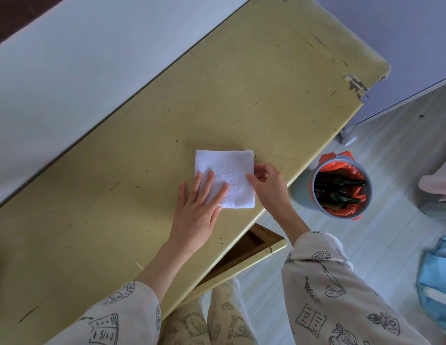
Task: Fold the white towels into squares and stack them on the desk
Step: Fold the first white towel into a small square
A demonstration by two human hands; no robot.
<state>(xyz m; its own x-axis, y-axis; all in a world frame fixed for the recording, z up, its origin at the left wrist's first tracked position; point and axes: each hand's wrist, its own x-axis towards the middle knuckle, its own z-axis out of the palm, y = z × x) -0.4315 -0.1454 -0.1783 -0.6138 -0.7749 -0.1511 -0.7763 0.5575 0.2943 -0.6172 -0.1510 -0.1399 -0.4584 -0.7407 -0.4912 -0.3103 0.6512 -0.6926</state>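
Item: one folded towel (225, 178), on the desk (142, 170) near its front edge.
Desk yellow, scuffed; towel white, soft, light, limp, likely to slide or unfold unless pinned, so best taken at a folded edge; my left hand (197, 210) lies flat on it, fingers straight; my right hand (266, 183) pinches its right edge.

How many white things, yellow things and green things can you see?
White: 1, the folded towel on the desk
Yellow: 1, the desk
Green: 2, the bottles in the bin
Total: 4
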